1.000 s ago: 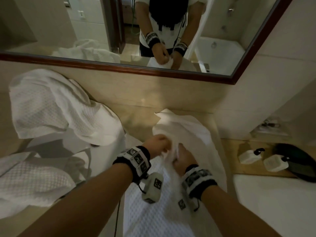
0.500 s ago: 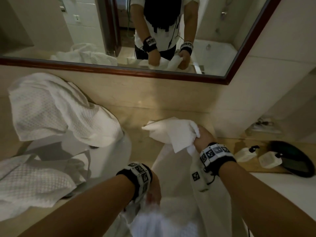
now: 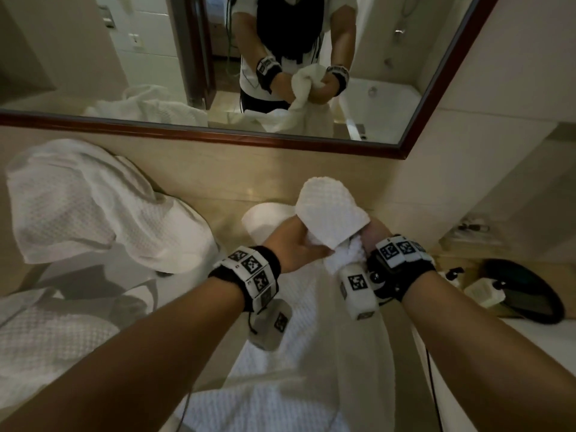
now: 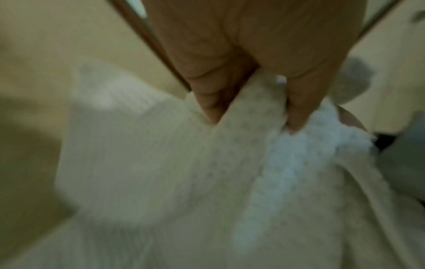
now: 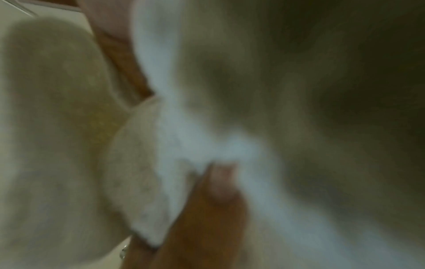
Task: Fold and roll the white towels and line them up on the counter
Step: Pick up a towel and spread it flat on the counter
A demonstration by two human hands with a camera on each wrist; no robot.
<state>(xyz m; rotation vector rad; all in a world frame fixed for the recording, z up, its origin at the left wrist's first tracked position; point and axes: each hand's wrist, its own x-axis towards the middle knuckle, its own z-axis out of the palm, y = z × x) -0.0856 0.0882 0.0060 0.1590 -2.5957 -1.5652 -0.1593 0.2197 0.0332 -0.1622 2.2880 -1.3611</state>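
Observation:
A white waffle-weave towel (image 3: 330, 213) is lifted above the counter (image 3: 227, 210), its top end flopping over both hands and its length hanging down toward me. My left hand (image 3: 299, 247) grips the bunched towel (image 4: 253, 118) between thumb and fingers. My right hand (image 3: 374, 235) grips the same bunch from the right; its thumb (image 5: 220, 182) presses into the towel (image 5: 184, 138) in the blurred right wrist view. The mirror (image 3: 436, 73) shows both fists closed on the cloth.
A loose heap of white towels (image 3: 87, 207) lies on the counter at the left, with more towel (image 3: 46, 344) at the lower left. Two white pump bottles (image 3: 483, 294) and a dark round tray (image 3: 526, 291) sit at the right. The wall stands close behind.
Half a second ago my left hand was low near the towel's bottom and my right held its top corner high. Now both hands are together, gripping one bunch of the towel.

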